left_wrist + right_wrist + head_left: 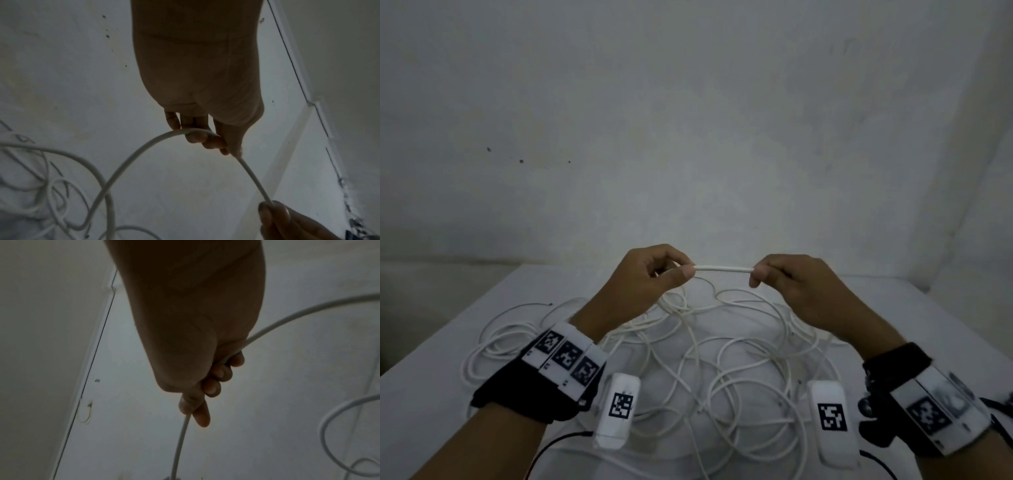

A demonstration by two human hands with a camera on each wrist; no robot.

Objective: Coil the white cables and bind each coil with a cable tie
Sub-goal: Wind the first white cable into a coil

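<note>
A short straight stretch of white cable runs between my two hands, held above the table. My left hand pinches it between thumb and curled fingers; in the left wrist view the cable arcs out of that grip toward my right hand. My right hand grips the other side with curled fingers, and the cable leaves below its thumb. Beneath both hands a loose tangle of white cables lies spread on the table. No cable tie can be made out.
The white table ends at a pale wall behind, with its left edge falling off to a dark floor. Looser loops of cable lie at the left. Thin black leads run from my wrist bands near the front edge.
</note>
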